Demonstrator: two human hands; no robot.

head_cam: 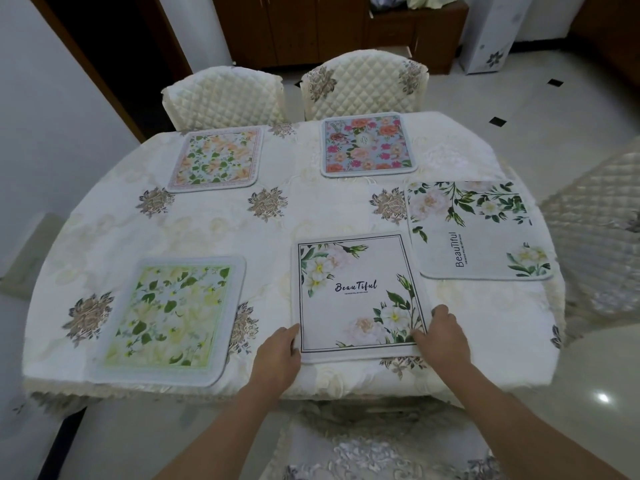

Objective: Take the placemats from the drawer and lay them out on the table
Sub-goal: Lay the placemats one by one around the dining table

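Note:
Several floral placemats lie flat on the table (214, 230), which wears a cream cloth. A white "Beautiful" placemat (356, 296) lies near the front edge. My left hand (280, 355) grips its near left corner and my right hand (441, 336) grips its near right corner. A green-yellow placemat (169, 317) lies at the front left. At the right side lies a second "Beautiful" placemat (478, 233), turned sideways. An orange-green placemat (216, 159) lies at the far left and a pink-blue one (367, 143) at the far right. No drawer is in view.
Two quilted cream chairs (225, 98) (363, 88) stand at the far side, another chair (595, 230) at the right, and one chair (363, 448) just below my arms. A dark wooden cabinet (311, 26) stands behind. A white wall runs along the left.

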